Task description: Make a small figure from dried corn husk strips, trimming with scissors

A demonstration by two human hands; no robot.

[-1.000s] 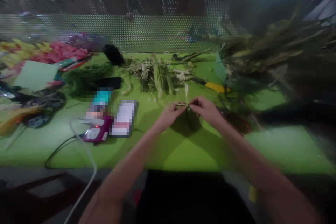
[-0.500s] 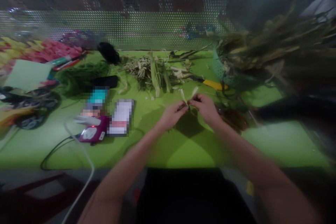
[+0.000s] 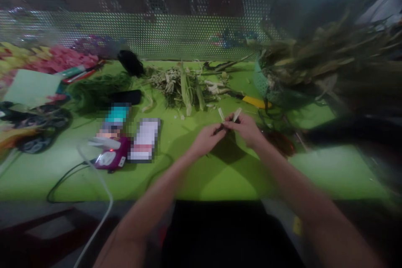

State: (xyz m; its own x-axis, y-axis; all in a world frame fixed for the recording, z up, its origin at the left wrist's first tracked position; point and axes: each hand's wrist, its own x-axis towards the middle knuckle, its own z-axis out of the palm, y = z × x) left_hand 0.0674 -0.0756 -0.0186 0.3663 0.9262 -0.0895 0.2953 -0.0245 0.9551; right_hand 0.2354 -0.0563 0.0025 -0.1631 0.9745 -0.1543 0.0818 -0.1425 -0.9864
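Note:
Above the green table, my left hand (image 3: 207, 138) and my right hand (image 3: 247, 129) meet with fingertips pinched together. Two pale ends of dried corn husk strip (image 3: 237, 114) stick up from between the fingers, spread in a V. The lower part of the strip is hidden by my fingers, and I cannot tell whether it is one piece or two. Just beyond the hands lies a pile of dried plant pieces (image 3: 169, 81), with a longer pale green husk (image 3: 186, 92) on it.
A yellow-handled cutter (image 3: 256, 101) lies past my right hand. Behind it stands a teal basket (image 3: 260, 79) heaped with dry leaves (image 3: 314, 54). To the left are a phone (image 3: 145, 140), a purple device (image 3: 114, 159) with cables, green netting (image 3: 94, 92) and pink material (image 3: 73, 59).
My right hand has shifted slightly left, with its fingers now over the left fingertips. The husk ends have moved a little to the right and down.

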